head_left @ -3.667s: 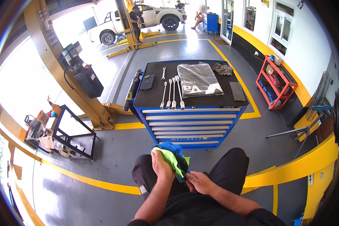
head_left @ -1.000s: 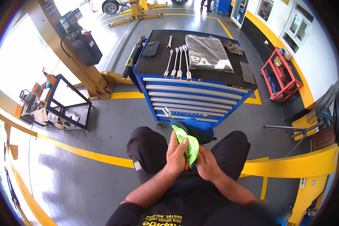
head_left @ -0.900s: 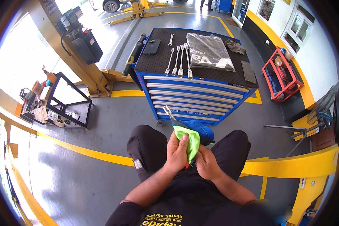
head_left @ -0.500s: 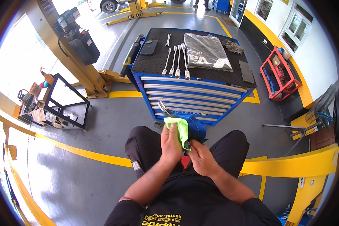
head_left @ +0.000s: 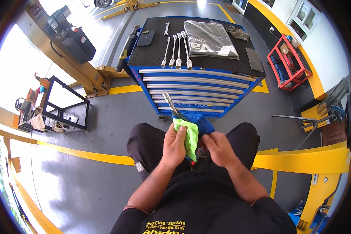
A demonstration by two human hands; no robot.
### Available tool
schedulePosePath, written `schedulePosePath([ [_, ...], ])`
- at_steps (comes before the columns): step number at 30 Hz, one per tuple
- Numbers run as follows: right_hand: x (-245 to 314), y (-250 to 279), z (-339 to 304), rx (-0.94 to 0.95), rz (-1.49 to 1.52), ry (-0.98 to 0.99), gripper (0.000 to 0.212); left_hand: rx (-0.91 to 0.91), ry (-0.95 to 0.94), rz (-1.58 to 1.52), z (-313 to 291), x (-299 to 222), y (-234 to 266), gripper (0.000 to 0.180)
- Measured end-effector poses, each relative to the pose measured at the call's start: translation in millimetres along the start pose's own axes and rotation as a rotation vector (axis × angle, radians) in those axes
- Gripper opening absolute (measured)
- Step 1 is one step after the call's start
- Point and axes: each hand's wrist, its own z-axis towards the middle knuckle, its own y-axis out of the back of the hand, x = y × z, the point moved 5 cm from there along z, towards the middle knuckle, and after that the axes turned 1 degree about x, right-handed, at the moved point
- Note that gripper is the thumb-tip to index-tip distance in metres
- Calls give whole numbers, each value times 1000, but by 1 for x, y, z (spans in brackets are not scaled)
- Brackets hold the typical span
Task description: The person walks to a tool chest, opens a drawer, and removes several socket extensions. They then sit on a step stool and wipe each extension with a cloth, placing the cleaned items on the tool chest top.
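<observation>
The left hand (head_left: 174,146) is closed round a green-and-blue cloth (head_left: 190,137) — a silver wrench (head_left: 167,98) pokes from its top — in front of the blue tool cabinet (head_left: 191,86). The right hand (head_left: 221,149) curls at the cloth's blue edge (fingers mostly hidden, its grip unclear).

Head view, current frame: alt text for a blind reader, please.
A person's left hand grips a green-and-blue cloth around a metal socket wrench, its end sticking out; the right hand is at the cloth's blue side. Ahead, a blue tool chest bears four socket wrenches, a shorter wrench, a phone and a dark plastic package.
</observation>
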Motion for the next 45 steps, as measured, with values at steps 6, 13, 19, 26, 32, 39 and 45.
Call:
schedulePosePath([
  [6,41,37,15,-236,235,136,39,250,203,166,-20,4,-8,24],
  [13,50,46,23,-139,472,17,22,461,308,295,-38,6,-25,24],
  [19,42,68,20,-292,499,69,20,358,427,-170,-57,18,7,43],
  [26,43,71,17,-305,549,89,20,316,427,-446,-66,29,27,57],
  [32,39,70,13,-314,557,82,20,291,418,-431,-68,28,18,56],
  [39,39,42,12,-212,558,20,15,374,506,-69,-59,18,3,22],
  [45,46,36,3,-56,437,54,32,592,513,159,-52,23,-7,31],
])
